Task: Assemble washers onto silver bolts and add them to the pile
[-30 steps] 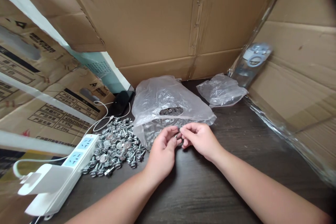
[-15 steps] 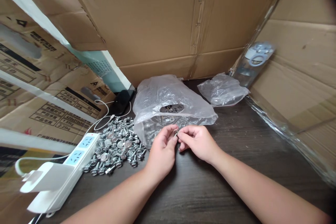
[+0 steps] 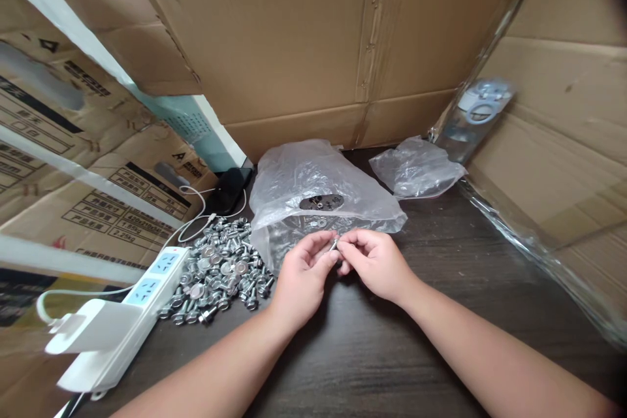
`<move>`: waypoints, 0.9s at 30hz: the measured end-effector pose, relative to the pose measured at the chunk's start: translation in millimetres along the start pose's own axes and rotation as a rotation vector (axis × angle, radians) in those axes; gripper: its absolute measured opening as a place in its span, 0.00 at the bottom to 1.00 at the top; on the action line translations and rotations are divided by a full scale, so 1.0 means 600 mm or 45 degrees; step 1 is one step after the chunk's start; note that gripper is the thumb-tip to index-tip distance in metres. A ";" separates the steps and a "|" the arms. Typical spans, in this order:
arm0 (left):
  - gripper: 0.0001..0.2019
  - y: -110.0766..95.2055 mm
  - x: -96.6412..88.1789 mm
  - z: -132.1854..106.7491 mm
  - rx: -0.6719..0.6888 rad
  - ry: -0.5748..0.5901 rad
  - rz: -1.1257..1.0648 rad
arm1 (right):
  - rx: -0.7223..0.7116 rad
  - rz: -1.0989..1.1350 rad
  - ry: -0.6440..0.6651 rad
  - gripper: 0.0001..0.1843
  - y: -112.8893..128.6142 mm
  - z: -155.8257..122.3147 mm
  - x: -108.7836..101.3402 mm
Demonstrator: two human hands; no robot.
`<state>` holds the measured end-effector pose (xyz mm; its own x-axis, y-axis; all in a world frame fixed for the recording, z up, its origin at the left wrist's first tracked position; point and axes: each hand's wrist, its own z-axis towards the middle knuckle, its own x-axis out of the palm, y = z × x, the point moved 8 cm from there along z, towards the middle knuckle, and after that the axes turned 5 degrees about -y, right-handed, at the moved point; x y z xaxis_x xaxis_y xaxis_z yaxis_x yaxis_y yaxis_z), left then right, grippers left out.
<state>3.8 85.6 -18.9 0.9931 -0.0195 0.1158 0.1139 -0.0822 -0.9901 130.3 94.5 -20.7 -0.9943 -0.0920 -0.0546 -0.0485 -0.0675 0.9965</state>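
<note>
Leftward of bolts (image 3: 226, 268), "2.25kg" (image 3: 125, 233) on carton (image 3: 53, 206)

From here I make out a small, silvery metal piece (image 3: 334, 244), partly hidden, slanting between left hand (image 3: 302, 273) and right hand (image 3: 381, 266).

My left hand (image 3: 300, 279): bare. Left forearm (image 3: 215, 366), near side of the left hand: bare, tapers toward that hand. Right hand (image 3: 379, 266), just right of the left hand: bare too. Right forearm (image 3: 482, 336): bare, same taper.
</note>
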 end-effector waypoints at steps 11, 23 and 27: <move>0.18 -0.001 -0.001 -0.003 -0.098 -0.057 -0.060 | -0.036 -0.034 0.099 0.10 0.013 0.000 -0.003; 0.13 -0.010 0.022 -0.008 -0.078 0.174 -0.004 | 0.016 0.057 0.185 0.13 0.005 -0.001 0.004; 0.13 -0.009 0.021 -0.007 -0.082 0.169 0.000 | 0.027 0.107 0.219 0.13 0.007 -0.001 0.003</move>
<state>15.7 81.6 -11.8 0.9801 -0.1506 0.1294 0.1074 -0.1457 -0.9835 128.2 93.2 -16.9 -0.9640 -0.2650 0.0205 0.0299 -0.0313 0.9991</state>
